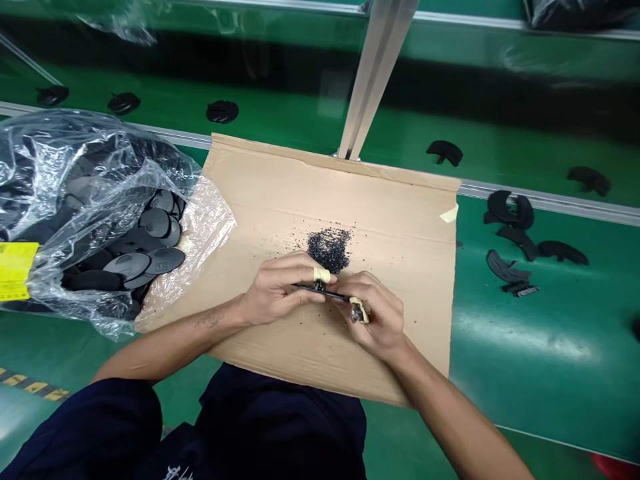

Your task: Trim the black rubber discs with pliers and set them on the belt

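Over the cardboard sheet [280, 180], my left hand [280, 288] pinches a thin black plastic part [327, 292], seen nearly edge-on. Pale tape wraps one of its fingertips. Closed at the right end of that part is my right hand [375, 310], also with pale tape on a digit. Its curled fingers hide whatever else they may hold. Just beyond both hands lies a pile of small black shavings [330, 248], with loose bits scattered around it on the cardboard.
At left, a clear plastic bag [95, 167] holds many black oval discs [127, 265] and bears a yellow label [17, 270]. Several curved black pieces [515, 243] lie on the green table at right. More black parts [223, 111] sit behind the metal rail; a metal post [377, 73] rises there.
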Available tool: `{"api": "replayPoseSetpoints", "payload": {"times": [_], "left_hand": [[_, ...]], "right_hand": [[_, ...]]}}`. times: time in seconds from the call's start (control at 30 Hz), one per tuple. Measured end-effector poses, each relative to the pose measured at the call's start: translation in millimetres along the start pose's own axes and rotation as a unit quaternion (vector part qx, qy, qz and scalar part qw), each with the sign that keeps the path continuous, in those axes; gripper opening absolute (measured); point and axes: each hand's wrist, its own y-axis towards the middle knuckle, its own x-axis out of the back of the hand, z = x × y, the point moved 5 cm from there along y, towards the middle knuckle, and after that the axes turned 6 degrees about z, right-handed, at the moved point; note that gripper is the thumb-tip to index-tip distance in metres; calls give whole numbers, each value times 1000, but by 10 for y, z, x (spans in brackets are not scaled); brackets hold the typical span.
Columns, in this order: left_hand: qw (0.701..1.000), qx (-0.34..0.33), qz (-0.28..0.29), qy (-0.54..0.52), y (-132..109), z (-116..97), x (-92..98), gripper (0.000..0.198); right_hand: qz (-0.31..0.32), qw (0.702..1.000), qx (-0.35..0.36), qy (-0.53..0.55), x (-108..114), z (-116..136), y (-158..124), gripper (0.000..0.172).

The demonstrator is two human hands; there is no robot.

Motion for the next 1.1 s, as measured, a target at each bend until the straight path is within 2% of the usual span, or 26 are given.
{"api": "replayPoseSetpoints", "payload": {"times": [0.13, 0.23, 0.33, 0.4, 0.47, 0.53, 0.7, 0.9, 1.0, 1.1], "left_hand": [[998, 27, 41, -34, -13, 38, -22, 33], [990, 72, 52, -113, -41, 76, -15, 39], [969, 130, 56, -203, -53, 118, -5, 43], [956, 177, 52, -226, -55, 161, 0, 38], [951, 205, 41, -227, -56, 199, 6, 23], [950, 204, 34, -233, -54, 219, 5, 16], [956, 179, 45, -228, -61, 222, -21, 12], [963, 175, 65, -195, -75, 200, -36, 11], [957, 184, 95, -201, -77, 204, -38, 17], [950, 189, 121, -219, -76, 204, -53, 40]], "right_hand": [[-8, 1000, -4, 10, 24, -11, 6, 28], [-20, 1000, -15, 18, 38, -19, 14, 24], [-29, 997, -49, 45, 54, -40, 24, 19], [-23, 995, -80, 61, 55, -63, 33, 14], [-11, 992, -100, 70, 51, -80, 44, 8], [-3, 992, -104, 71, 50, -87, 55, 8], [-1, 994, -93, 60, 60, -92, 60, 19], [25, 994, -78, 74, 48, -73, 55, 10], [34, 994, -74, 78, 34, -65, 57, 8], [6, 994, -91, 65, 56, -82, 49, 9]]}}
